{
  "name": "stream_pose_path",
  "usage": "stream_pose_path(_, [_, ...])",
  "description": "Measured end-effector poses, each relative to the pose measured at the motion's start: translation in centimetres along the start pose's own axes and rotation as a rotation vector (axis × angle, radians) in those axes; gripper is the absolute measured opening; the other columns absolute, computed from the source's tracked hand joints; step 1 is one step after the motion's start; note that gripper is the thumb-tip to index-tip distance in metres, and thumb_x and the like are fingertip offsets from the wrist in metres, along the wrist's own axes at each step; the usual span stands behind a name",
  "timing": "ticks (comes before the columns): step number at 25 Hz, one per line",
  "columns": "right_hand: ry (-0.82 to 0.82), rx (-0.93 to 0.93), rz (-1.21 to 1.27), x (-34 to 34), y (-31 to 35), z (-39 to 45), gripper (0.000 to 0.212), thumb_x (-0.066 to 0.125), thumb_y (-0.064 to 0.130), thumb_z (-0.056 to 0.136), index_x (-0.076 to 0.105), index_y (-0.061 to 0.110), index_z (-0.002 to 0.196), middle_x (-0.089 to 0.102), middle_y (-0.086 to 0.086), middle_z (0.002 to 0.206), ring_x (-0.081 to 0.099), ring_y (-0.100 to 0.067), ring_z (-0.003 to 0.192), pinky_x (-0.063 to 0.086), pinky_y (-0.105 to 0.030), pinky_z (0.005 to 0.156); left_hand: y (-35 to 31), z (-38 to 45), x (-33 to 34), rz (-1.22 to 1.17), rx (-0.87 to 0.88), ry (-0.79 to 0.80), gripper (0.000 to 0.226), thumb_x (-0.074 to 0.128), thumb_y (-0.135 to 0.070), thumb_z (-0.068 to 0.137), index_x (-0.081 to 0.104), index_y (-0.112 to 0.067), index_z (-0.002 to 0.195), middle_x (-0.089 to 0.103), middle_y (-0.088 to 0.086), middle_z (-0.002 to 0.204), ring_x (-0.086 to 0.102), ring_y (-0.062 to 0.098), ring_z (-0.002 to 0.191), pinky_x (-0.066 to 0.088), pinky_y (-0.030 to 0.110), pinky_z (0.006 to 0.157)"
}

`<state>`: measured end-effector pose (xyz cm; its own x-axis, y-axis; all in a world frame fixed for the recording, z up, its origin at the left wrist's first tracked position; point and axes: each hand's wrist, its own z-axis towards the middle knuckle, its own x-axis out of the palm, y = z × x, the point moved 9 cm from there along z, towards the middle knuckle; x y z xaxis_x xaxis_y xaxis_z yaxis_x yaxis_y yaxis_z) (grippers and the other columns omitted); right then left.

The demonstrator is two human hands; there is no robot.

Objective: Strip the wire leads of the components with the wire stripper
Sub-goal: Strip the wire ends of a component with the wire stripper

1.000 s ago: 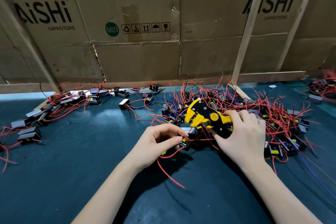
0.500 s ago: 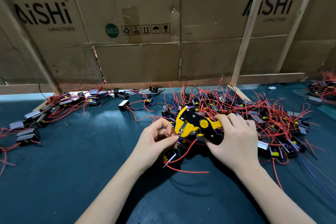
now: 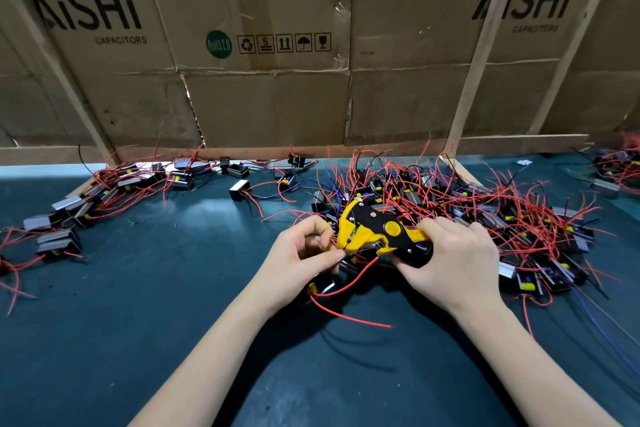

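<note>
Yellow wire stripper [image 3: 375, 230] gripped by right hand [image 3: 453, 263], left hand [image 3: 301, 253] pinching wire [image 3: 334, 246].

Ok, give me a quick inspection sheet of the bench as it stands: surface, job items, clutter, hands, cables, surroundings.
Surface: dark teal mat, bare in front of the arms.
Job's things: yellow and black wire stripper held over the mat; component hanging below the left hand, its red lead trailing toward the viewer.
Clutter: big tangled pile of components behind the right hand; smaller pile at far left.
Hands: left hand pinches a wire at the stripper's nose; right hand grips the handles.
Cables: nothing seen besides component leads.
Surroundings: cardboard wall printed AiSHi Capacitors, wooden battens.
</note>
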<state>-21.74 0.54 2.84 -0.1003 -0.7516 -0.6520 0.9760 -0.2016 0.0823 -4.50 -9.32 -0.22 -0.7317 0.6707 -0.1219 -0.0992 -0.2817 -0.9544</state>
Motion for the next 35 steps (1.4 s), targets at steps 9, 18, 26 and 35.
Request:
stream_pose_path(9, [0.041,0.101,-0.066,0.8,-1.2,-0.2,0.049,0.08,0.055,0.06,0.057,0.012,0.065,0.057,-0.004,0.061,0.058,-0.032,0.056,0.033,-0.031,0.057,-0.5,-0.3,0.6,0.001,0.002,0.09,0.012,0.065,-0.009,0.087,0.053,-0.01,0.084,0.053,0.004,0.081,0.051,0.014,0.076,0.042,0.018,0.071])
stream_pose_path(18, [0.014,0.195,-0.13,0.8,-3.3,-0.2,0.058,0.061,0.066,0.068,0.062,0.011,0.086,0.06,-0.006,0.078,0.058,-0.033,0.075,0.036,-0.04,0.074,1.1,-0.5,0.4,0.211,-0.085,0.157,0.011,0.075,-0.004,0.083,0.072,-0.006,0.093,0.072,0.01,0.088,0.064,0.013,0.082,0.053,0.028,0.08])
stream_pose_path(26, [0.029,0.174,-0.089,0.9,-3.1,-0.2,0.059,0.062,0.064,0.066,0.066,0.011,0.092,0.062,-0.005,0.082,0.059,-0.033,0.08,0.036,-0.041,0.076,1.3,0.0,-2.0,0.135,-0.123,-0.014,0.018,0.077,0.003,0.078,0.067,-0.009,0.089,0.07,0.007,0.074,0.064,0.016,0.067,0.052,0.021,0.069])
stream_pose_path(35, [-0.023,0.159,-0.117,0.2,-2.5,-0.1,0.056,0.07,0.06,0.066,0.066,0.01,0.09,0.061,-0.007,0.081,0.058,-0.033,0.078,0.037,-0.041,0.075,1.9,-0.1,-2.0,-0.255,-0.245,-0.123,0.026,0.08,-0.014,0.059,0.068,-0.015,0.082,0.074,0.01,0.076,0.067,0.011,0.067,0.049,0.013,0.068])
